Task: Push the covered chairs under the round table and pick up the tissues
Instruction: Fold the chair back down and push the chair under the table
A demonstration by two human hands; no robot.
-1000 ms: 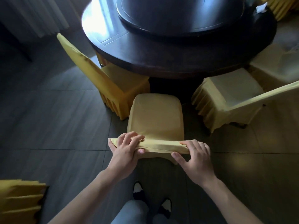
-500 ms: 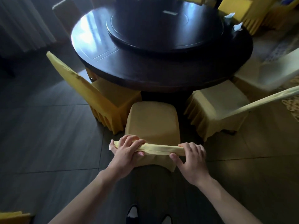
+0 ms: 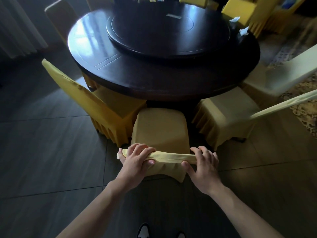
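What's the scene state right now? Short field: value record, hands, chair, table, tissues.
left hand: grips the top of the chair back, fingers curled over it
right hand: grips the same chair back at its right end
held chair: yellow cover, seat's front edge at the table rim
round table: dark wood, turntable on top
tissues: two crumpled white pieces on the far right of the table, untouched
neighbouring chairs: one on the left, one on the right, both angled
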